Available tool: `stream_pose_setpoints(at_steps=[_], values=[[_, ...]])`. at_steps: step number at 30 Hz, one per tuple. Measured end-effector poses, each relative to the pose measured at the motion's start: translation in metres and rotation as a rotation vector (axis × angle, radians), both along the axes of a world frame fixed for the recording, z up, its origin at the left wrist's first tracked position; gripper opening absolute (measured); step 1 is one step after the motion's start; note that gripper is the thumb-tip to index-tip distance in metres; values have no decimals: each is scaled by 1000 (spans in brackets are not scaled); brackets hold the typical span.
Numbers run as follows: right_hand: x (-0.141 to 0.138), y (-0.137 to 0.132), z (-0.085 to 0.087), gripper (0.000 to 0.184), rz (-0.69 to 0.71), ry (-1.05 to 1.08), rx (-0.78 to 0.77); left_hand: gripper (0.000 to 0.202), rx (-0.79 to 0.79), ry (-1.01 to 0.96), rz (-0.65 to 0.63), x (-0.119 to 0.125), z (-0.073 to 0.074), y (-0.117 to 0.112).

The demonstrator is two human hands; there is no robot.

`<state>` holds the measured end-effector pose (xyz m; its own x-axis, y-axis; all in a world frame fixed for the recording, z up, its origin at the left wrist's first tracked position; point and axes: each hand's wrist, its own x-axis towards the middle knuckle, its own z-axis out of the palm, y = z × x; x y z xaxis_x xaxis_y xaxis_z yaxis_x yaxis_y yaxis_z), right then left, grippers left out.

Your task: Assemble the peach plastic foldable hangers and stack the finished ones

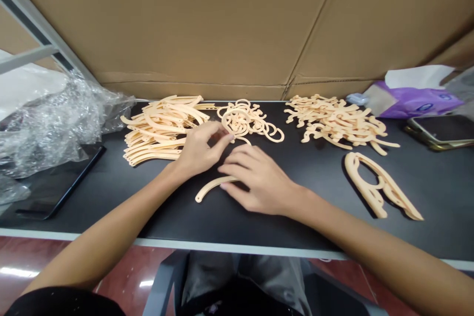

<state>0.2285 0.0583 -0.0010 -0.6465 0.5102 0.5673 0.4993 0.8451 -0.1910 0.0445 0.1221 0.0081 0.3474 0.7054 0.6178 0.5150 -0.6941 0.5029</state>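
The left hand [202,149] pinches one ring-shaped hook [223,121] between thumb and fingers. The right hand [261,182] grasps one curved strip [208,189], its right end concealed by the fingers. Beyond, I count three piles: strip pile [161,126], hook pile [257,123], wavy-part pile [336,121]; overlap prevents a piece count. One folded assembly [393,188] lies rightward on the black table [314,173]. Plastic wrap [59,113] partly covers one dark flat device [68,185] at left.

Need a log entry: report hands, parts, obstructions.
Left hand at hook pile, grip unclear. Right hand holding curved hanger arm. Folding hanger off right, clear of hands.
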Motion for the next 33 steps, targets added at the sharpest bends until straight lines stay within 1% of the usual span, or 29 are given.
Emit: stream_pose_setpoints(at_steps=[2, 4, 7, 11, 18, 23, 26, 28, 30, 33], values=[[-6, -2, -2, 21, 40, -62, -39, 14, -73, -2, -55, 3, -1, -5], [-7, -2, -4, 21, 40, -109, -63, 14, -145, -15, -98, 5, -2, -7], [2, 2, -3, 24, -11, -163, -57, 14, -229, -44, -148, 6, -4, -6], [20, 11, 6, 27, -74, -268, -65, 15, -321, -113, -188, 5, -7, -3], [30, 9, 24, 23, -129, -474, -130, 14, -426, -197, -178, 6, -4, -4], [36, 10, 34, 19, -175, -571, -197, 12, -414, -154, -169, 6, 0, -6], [40, 11, 39, 23, -204, -594, -255, 14, -440, -142, -153, 6, 1, -6], [42, 11, 41, 25, -232, -591, -302, 16, -484, -173, -169, 7, 1, -7], [44, 11, 44, 25, -260, -574, -339, 20, -518, -212, -190, 7, 0, -6], [47, 13, 48, 23, -312, -533, -375, 23, -517, -215, -194, 5, -1, -5]])
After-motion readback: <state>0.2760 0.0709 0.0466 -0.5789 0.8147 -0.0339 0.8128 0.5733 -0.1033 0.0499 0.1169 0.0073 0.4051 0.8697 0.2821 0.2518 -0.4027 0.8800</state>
